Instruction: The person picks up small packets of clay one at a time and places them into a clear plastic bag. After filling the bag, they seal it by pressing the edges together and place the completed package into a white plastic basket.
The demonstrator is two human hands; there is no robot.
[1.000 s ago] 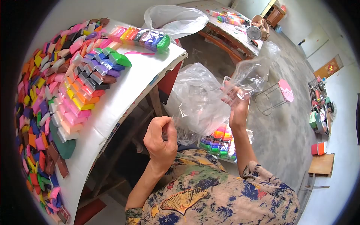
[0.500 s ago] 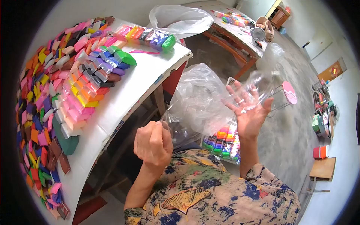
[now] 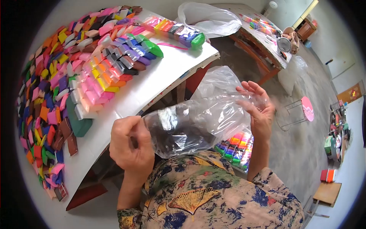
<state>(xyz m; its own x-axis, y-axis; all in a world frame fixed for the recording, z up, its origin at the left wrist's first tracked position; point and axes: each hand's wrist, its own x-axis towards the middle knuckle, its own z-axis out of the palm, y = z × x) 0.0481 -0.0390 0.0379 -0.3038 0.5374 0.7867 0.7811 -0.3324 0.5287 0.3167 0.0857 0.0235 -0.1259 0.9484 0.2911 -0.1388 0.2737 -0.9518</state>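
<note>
packets (image 3: 47, 103) in mixed colours, loose heap, fill the far left of the white bench (image 3: 167, 65). next, stepped rows of packets (image 3: 108, 78), grouped by colour, probably laid that way so each shade is easy to pick out. dark green block (image 3: 81, 122) sits just beside the rows' near end. wrapped strip (image 3: 179, 32) lies at the far edge, pink stick (image 3: 172, 46) beside it. left hand (image 3: 132, 147) is curled, thumb and fingers pinching one end of the clear bag (image 3: 183, 126); likely anchors it. bag hangs between both hands, above the lap, drawn out sideways, seemingly to keep the thin film flat. cloudy plastic (image 3: 215, 78) shows behind it; filled pack (image 3: 237, 147) below. right hand (image 3: 263, 114) is spread, film across the fingers, perhaps supporting that end; inside or behind the film, cannot tell.
</note>
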